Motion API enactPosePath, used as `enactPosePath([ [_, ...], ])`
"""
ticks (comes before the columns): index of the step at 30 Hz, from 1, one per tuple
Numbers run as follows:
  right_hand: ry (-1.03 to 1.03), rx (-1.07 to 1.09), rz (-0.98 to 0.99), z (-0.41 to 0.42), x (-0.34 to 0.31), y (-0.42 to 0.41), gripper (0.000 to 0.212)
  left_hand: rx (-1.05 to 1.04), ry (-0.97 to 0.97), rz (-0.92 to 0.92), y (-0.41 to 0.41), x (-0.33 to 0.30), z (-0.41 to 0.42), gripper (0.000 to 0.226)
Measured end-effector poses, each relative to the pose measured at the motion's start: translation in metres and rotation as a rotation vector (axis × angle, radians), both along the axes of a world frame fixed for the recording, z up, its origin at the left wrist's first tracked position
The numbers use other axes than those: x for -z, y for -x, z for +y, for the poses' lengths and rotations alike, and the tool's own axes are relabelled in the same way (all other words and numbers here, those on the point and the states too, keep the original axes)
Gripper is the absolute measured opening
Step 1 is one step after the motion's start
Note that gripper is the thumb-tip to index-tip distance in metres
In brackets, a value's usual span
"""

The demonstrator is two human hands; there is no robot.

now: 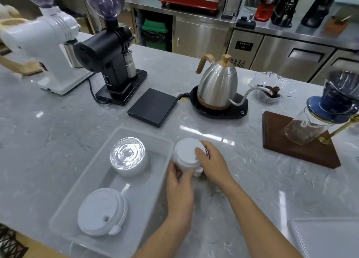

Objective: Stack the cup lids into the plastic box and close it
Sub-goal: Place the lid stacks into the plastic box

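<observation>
- The stack of white lids [186,156] sits on the counter [58,131], just outside the right wall of the plastic box [93,172]. Makes sense, you need it squared up before it goes over the rim.
- Your left hand [179,191] is cupped loosely round the near side of that stack, fingers half curled and touching it, so it's steadying more than squeezing.
- Your right hand [212,164] lies over the top right edge, thumb on the top lid, pinning it so nothing slides off.
- Inside the box you've got a clear lid stack [128,156] at the far end and another white stack [103,211] at the near end. My guess: the gap between them is where this one goes.
- The box cover [328,236] looks parked at the bottom right, out of the way until closing.
- Scale [153,106] and kettle [217,84] sit further back, well apart.
</observation>
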State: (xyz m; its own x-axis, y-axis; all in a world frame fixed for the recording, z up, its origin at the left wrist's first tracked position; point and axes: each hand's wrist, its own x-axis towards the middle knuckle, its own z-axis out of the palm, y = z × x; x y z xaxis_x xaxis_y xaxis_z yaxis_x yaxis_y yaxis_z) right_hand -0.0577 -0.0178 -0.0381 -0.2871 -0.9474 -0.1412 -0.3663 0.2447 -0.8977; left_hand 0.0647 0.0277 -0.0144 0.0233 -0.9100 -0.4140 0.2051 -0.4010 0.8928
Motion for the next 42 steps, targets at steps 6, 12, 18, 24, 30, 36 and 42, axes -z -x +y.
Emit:
enactPosePath([
  [6, 0.048, 0.089, -0.132, 0.032, 0.001, 0.004, 0.018, -0.117, -0.024, 0.100, 0.001, 0.002, 0.003, 0.025],
  [12, 0.094, 0.198, -0.299, 0.063, -0.012, 0.012, 0.023, -0.092, -0.043, 0.161, 0.003, 0.006, 0.009, 0.037],
  [18, 0.167, 0.199, -0.469, 0.086, -0.026, 0.020, 0.048, 0.003, -0.080, 0.140, 0.004, 0.002, 0.020, 0.069],
  [24, 0.146, 0.163, -0.540, 0.102, -0.029, 0.030, 0.056, 0.180, -0.060, 0.192, -0.001, -0.005, 0.021, 0.067],
  [30, 0.151, 0.161, -0.532, 0.114, -0.033, 0.031, 0.060, 0.255, 0.006, 0.176, -0.006, -0.003, 0.026, 0.058],
  [36, 0.172, 0.125, -0.507, 0.121, -0.041, 0.029, 0.054, 0.258, 0.100, 0.139, -0.010, -0.009, 0.027, 0.065],
  [42, 0.189, 0.007, -0.488, 0.119, -0.070, 0.029, 0.049, 0.289, 0.267, 0.094, -0.022, -0.034, 0.026, 0.061],
])
